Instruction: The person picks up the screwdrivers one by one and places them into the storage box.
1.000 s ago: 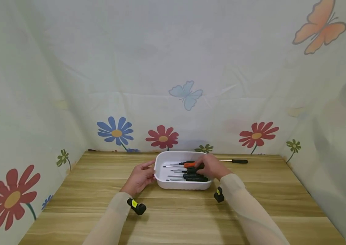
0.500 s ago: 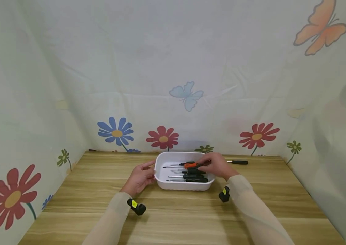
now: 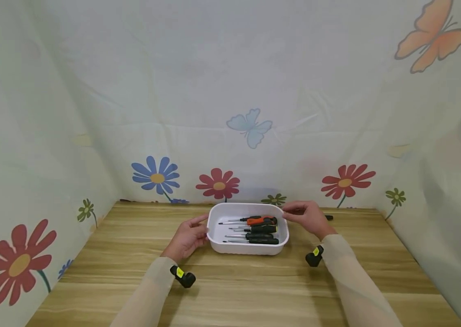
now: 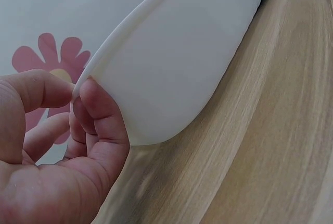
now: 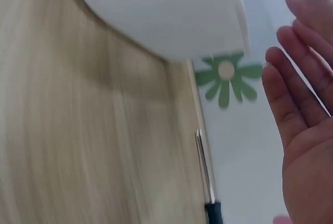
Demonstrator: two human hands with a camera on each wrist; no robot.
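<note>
A white plastic tray (image 3: 247, 248) stands on the table with several screwdrivers in it, their handles toward the right. Most have black handles, such as a screwdriver at the front (image 3: 264, 241); an orange-and-black screwdriver (image 3: 254, 222) lies toward the back. My left hand (image 3: 187, 240) pinches the tray's left rim, shown closely in the left wrist view, where the tray wall (image 4: 177, 52) fills the middle. My right hand (image 3: 310, 219) is at the tray's right rim, holding nothing. Its fingers (image 5: 286, 109) are relaxed and apart from the tray in the right wrist view.
Another black-handled screwdriver (image 5: 212, 211) lies on the wooden table (image 3: 230, 290) right of the tray, mostly behind my right hand in the head view. A patterned curtain (image 3: 173, 113) rises behind the table and along both sides.
My right hand has let go of the orange-and-black screwdriver inside the tray and moved right, out to the right rim. My left hand has stayed at the left rim.
</note>
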